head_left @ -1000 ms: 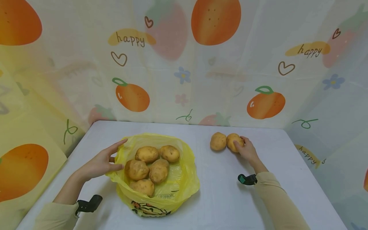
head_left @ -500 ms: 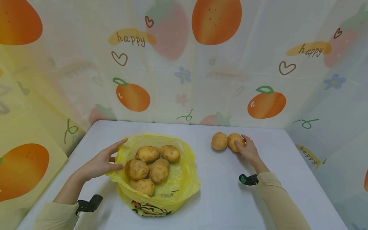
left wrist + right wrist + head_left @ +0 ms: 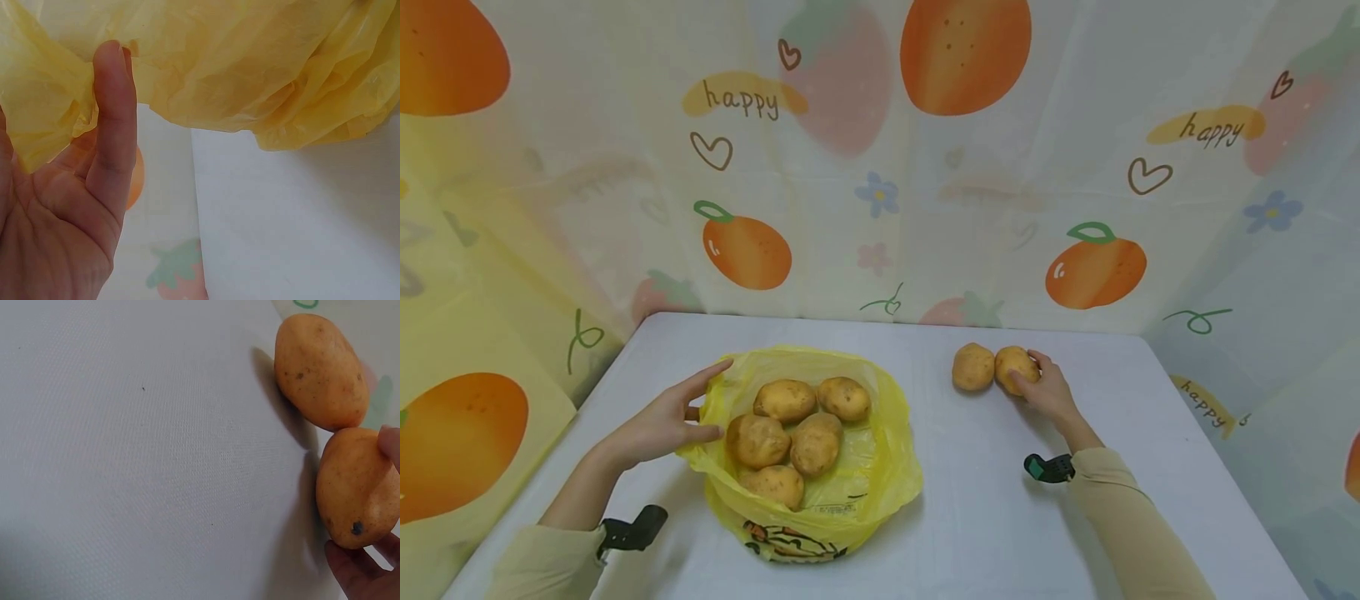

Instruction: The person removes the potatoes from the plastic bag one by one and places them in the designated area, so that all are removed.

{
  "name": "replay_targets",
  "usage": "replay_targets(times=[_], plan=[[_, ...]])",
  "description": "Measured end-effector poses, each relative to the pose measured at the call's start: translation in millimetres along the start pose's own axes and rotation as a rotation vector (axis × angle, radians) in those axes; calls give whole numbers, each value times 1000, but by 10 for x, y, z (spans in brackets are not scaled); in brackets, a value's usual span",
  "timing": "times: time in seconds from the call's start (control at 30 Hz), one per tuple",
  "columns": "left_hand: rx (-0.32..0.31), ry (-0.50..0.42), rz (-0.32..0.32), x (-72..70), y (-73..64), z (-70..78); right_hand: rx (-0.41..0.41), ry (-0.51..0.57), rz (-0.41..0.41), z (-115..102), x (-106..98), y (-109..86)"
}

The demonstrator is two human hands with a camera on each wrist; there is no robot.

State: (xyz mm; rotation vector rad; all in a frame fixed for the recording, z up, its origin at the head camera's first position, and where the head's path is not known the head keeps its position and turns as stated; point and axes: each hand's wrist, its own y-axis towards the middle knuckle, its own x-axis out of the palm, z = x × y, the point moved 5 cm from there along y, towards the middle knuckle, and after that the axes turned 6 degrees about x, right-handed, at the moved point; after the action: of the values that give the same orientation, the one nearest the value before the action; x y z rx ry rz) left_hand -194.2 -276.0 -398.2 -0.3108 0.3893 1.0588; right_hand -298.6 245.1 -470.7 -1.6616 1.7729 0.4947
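A yellow plastic bag (image 3: 891, 467) stands wide at the mouth on the table, with several potatoes (image 3: 815, 445) inside. My left hand (image 3: 651, 423) holds its left rim, with thumb and fingers apart along the edge. In the left wrist view, bag film (image 3: 212, 75) runs behind one upright finger and into the hand. Right of the bag, my right hand (image 3: 1048, 392) grips a potato (image 3: 1013, 367) between thumb and fingers on the table. A second potato (image 3: 972, 367) touches it on the left. In the right wrist view the gripped potato (image 3: 356, 487) has a dark spot.
The white table (image 3: 970, 500) ends at a patterned cloth backdrop (image 3: 827, 250) behind, which also hangs at both sides. Each wrist wears a dark camera strap, the left strap (image 3: 634, 529) beside the bag and the right strap (image 3: 1049, 468) above the tabletop.
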Motion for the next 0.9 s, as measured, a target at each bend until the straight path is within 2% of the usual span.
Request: replay_targets(times=[0.37, 0.67, 0.8, 0.9], plan=[[4, 8, 0, -15, 21, -14, 15, 0, 1, 11, 25, 12], [9, 8, -1, -14, 22, -8, -5, -16, -27, -37, 0, -10], [12, -7, -4, -14, 17, -9, -50, -47, -16, -60, -28, -12], [12, -15, -7, -13, 16, -10, -116, -65, 26, -100, -68, -15]])
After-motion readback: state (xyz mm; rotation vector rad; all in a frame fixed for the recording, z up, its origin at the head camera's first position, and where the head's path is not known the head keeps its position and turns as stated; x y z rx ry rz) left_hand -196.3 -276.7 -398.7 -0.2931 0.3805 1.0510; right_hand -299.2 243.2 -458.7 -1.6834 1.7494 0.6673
